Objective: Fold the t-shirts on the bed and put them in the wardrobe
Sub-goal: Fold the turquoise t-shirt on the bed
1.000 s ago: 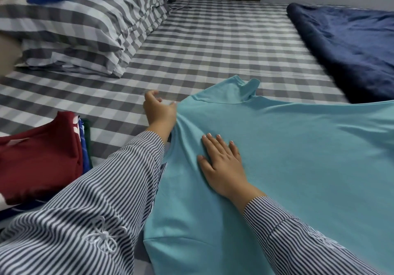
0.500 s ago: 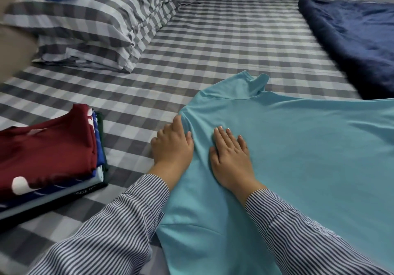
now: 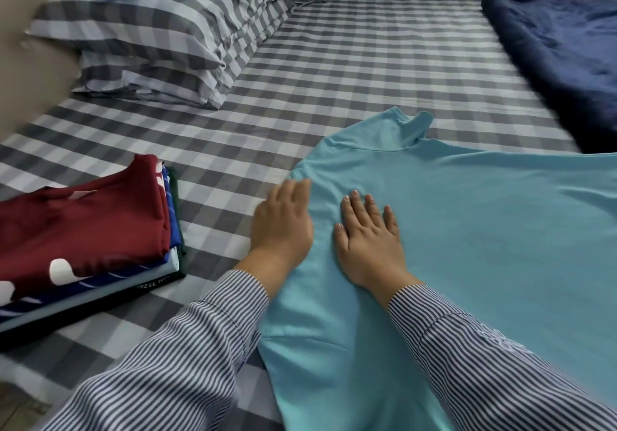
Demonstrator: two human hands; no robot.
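Left hand (image 3: 283, 220) slid back to teal t-shirt (image 3: 467, 230) edge — both hands flat, right hand (image 3: 369, 235) spread, "NESE" on stack (image 3: 83, 247)

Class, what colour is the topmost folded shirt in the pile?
Dark red, seen from the head view.

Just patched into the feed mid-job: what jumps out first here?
A light blue t-shirt lies spread over the right half of the checked bed, with the left hand at its edge and the right hand flat on it. A stack of folded shirts, dark red on top, sits at the left.
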